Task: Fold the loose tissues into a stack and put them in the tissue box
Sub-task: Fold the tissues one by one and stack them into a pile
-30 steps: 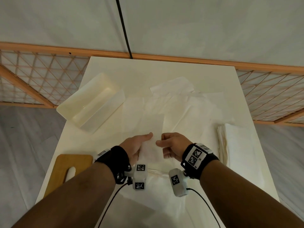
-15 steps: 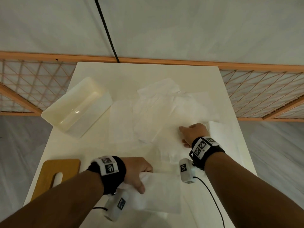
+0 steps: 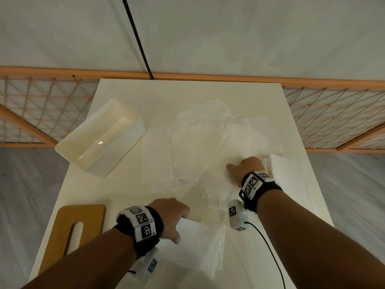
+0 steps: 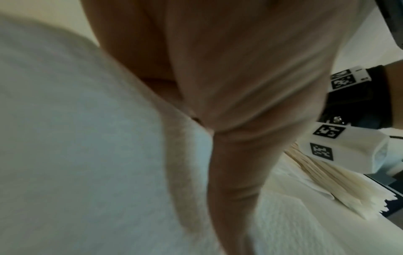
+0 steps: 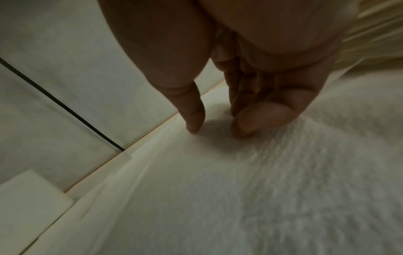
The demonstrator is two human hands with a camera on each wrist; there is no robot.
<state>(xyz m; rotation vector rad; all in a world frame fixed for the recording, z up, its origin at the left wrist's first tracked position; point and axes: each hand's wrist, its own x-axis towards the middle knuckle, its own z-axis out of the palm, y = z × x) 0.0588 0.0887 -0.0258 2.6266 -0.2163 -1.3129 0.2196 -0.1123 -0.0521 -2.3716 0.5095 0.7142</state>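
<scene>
Near the table's front edge my left hand (image 3: 180, 227) grips a folded white tissue (image 3: 201, 248) by its left edge; the tissue lies flat on the table. In the left wrist view that tissue (image 4: 82, 138) fills the left side beside my hand (image 4: 235, 86). My right hand (image 3: 239, 166) reaches onto the spread of loose tissues (image 3: 208, 147) in the middle. Its thumb and fingertips (image 5: 245, 126) touch a sheet (image 5: 218, 189) with a gap between them and hold nothing. The open cream tissue box (image 3: 123, 113) lies empty at the back left.
A stack of folded tissues (image 3: 280, 171) sits just right of my right hand, near the table's right edge. A wooden lid with a slot (image 3: 87, 215) lies at the front left corner. A low lattice fence (image 3: 41, 105) runs behind the table.
My hands have parted. The left one carried the folded tissue back to the front edge. The right one reached right onto the loose tissues beside the stack.
</scene>
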